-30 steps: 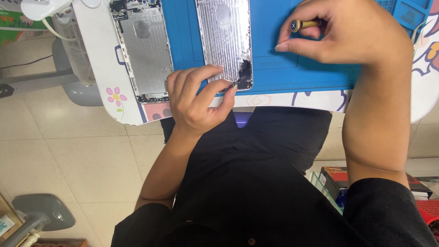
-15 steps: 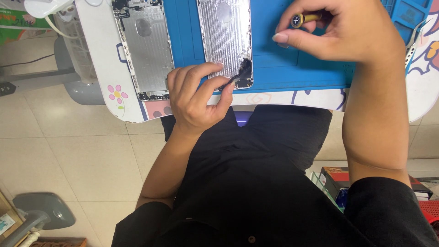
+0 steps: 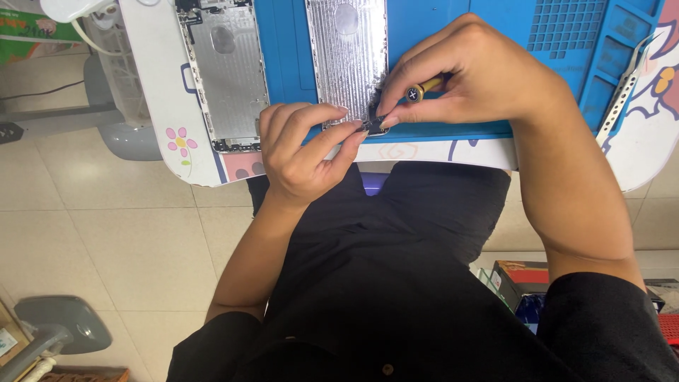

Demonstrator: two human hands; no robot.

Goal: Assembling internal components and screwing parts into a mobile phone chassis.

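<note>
- The left hand (image 3: 304, 152) sits at the near edge of the table (image 3: 159, 106), fingers curled, thumb and forefinger pinched together on a small dark component (image 3: 373, 124).
- The small dark component lies at the lower right corner of the silver shield plate (image 3: 346, 64), at the near edge of the blue work mat (image 3: 453, 28). Its exact form is too small to tell.
- The right hand (image 3: 474, 78) is closed around a screwdriver (image 3: 419, 90). Only the brass-coloured handle end with its cross-marked cap shows between the fingers; the tip is hidden behind the hand.
- The right forefinger tip touches the small dark component, directly opposite the left fingertips. Both hands meet at this one spot.
- The silver shield plate lies flat on the blue work mat, long side running away from the person.
- An opened phone housing (image 3: 226, 71) lies to the left of the mat on the white table surface, well apart from both hands. Its inner metal face points up.
- Metal tweezers (image 3: 622, 92) rest on the right end of the mat, apart from the right hand.
- A flower print (image 3: 180, 138) marks the table near its left front corner.
- The person wears dark clothing (image 3: 396, 283); a tiled floor (image 3: 113, 233) shows below the table.
</note>
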